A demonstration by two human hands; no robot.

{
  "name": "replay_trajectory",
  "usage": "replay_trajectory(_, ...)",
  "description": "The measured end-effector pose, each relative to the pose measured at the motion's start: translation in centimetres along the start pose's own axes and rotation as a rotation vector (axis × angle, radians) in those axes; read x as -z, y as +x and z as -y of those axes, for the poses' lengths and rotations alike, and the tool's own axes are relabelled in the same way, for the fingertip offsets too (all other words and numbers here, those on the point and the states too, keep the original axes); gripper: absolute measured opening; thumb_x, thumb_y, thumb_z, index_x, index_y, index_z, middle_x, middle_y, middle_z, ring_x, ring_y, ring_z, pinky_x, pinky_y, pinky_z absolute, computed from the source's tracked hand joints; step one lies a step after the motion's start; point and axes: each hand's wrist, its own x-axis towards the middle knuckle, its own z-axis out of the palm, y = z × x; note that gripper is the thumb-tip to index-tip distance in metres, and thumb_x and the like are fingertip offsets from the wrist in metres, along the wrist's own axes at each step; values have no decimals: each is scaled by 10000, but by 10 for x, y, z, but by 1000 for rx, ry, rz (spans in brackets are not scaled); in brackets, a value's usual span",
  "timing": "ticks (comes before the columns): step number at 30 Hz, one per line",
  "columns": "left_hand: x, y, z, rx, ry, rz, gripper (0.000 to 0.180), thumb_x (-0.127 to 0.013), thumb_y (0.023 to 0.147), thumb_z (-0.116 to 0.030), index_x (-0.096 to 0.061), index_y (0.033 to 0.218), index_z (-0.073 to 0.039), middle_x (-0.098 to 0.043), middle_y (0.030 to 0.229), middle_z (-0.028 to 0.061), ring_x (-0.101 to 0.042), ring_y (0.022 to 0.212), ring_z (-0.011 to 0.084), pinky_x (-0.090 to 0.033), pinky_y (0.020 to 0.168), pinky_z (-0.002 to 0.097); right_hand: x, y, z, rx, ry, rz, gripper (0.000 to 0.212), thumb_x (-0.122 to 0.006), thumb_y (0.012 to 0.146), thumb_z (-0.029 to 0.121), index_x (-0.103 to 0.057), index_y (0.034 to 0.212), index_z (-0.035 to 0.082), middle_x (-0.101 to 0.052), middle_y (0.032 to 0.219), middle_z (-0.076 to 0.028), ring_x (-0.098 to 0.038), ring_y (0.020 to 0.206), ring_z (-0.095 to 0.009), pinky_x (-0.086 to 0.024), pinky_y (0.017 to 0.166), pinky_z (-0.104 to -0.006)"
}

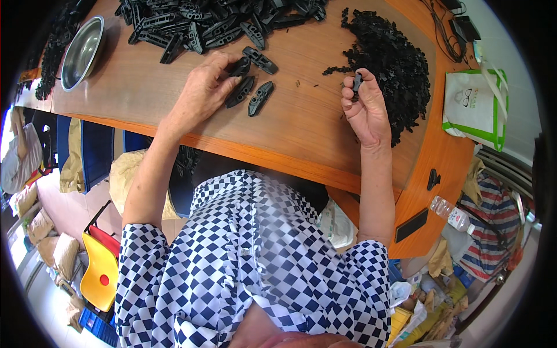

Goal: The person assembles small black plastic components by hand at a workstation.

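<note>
Small part (357,87) is sitting in the right hand (369,113), over the table's (301,124) right side; thumb and fingertips are pinching it close, other fingers are curling in. Left hand (203,93) is reaching over the table left of its middle, thumb and fingers nearly together, pinching a black shell (239,68) and partly covering it. Second shell (239,94) is lying by the left thumb; can't tell if it's touching. Third shell (261,98) and fourth shell (260,60) are lying nearer the table's middle. Shell pile (223,23) is spreading along the table's far side. Clip pile (400,75) is covering the table's right part. Steel bowl (84,55) is sitting at the table's left end. Bag (469,104) is showing off the table's right end, bottle (451,214) at its right edge. Yellow chair (97,272) is standing off the table's near left.
</note>
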Motion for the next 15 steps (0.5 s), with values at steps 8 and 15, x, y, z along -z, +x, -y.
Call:
replay_trajectory(8, -3, -18, -8, 255, -749, -26, 327, -607, 913, -109, -531, 1221, -27, -635, 1051, 99, -637, 913, 170, -528, 767, 268, -14, -4, -13, 3, -394, -56, 127, -540, 938, 82, -515, 1061, 67, -656, 962, -125, -639, 883, -192, -499, 730, -268)
replay_trajectory(15, -25, -26, -26, 306, -1466, 215, 355, -532, 953, -122, -460, 1270, 21, -601, 1127, 194, -643, 1010, 266, -585, 791, 283, -37, -6, -27, 140, -787, -127, 87, -535, 946, 67, -509, 1022, 33, -670, 1022, -153, -638, 960, -173, -483, 870, -275)
